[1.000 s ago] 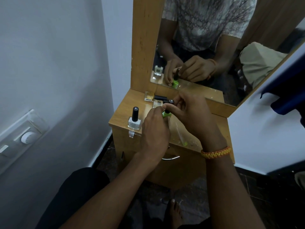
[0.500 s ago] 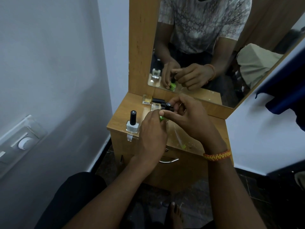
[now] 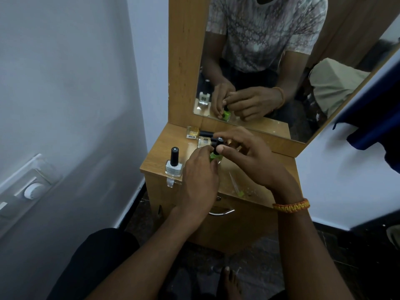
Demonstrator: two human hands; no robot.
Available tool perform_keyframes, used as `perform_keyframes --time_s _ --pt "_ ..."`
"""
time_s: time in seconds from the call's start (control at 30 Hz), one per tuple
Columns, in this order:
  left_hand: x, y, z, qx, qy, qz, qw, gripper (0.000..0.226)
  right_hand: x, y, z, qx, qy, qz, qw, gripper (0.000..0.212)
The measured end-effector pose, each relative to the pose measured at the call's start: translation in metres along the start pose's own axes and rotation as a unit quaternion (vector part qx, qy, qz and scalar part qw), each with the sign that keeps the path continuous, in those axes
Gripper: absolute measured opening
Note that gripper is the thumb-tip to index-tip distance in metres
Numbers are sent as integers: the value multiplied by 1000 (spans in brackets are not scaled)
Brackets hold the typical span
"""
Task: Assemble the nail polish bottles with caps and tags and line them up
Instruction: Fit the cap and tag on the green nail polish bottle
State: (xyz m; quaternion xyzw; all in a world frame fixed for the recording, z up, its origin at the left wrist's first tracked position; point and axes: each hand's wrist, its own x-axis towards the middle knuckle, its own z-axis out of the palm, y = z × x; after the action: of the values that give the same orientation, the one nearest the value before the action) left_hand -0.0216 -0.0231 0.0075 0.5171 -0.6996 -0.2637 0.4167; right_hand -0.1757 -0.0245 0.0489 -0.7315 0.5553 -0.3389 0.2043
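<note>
A green nail polish bottle (image 3: 215, 156) is held above the small wooden dresser top (image 3: 160, 152). My left hand (image 3: 200, 182) grips its glass body from the near side. My right hand (image 3: 244, 155) pinches the black cap (image 3: 219, 144) on top of it with thumb and fingers. A white polish bottle (image 3: 173, 166) with a black cap stands upright at the front left edge, a clear tag (image 3: 170, 182) hanging below it. Two more bottles lie on their sides at the back: a gold one (image 3: 193, 132) and a pale one (image 3: 203, 142).
A mirror (image 3: 281, 68) rises behind the dresser top and reflects my hands. A thin clear strip with a green tip (image 3: 237, 187) lies at the front right of the top. A drawer handle (image 3: 221, 212) sits below. The wall with a switch plate (image 3: 32, 189) is on the left.
Both hands stay on the green bottle. My right fingers have shifted around the black cap, and the bottle sits a little lower against my left hand.
</note>
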Motion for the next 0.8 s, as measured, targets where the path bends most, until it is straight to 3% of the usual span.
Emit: perform_keyframes --time_s 0.1,0.2,0.3,0.37,0.5,0.6,0.7,0.8 --pt "1 1 1 7 0 -6 1000 33 1 0 4 -11 43 -11 999 17" --pt "1 0 0 4 -2 -5 1000 30 2 0 10 -30 94 12 995 21" --pt "1 0 -1 2 -3 -6 1000 30 1 0 5 -16 16 16 1000 39" --pt "1 0 -1 2 -4 -4 1000 32 0 1 1 -18 -11 -5 1000 37" --pt "2 -1 1 1 -3 -1 1000 30 2 -1 8 -33 57 -19 998 18" --pt "2 -2 2 -4 -6 3 1000 31 3 -1 11 -40 86 -7 995 21" --pt "2 -2 1 -9 -8 5 1000 30 1 1 5 -23 28 -5 999 32" --pt "2 -2 2 -6 -8 7 1000 31 0 6 3 -12 7 -17 1000 24"
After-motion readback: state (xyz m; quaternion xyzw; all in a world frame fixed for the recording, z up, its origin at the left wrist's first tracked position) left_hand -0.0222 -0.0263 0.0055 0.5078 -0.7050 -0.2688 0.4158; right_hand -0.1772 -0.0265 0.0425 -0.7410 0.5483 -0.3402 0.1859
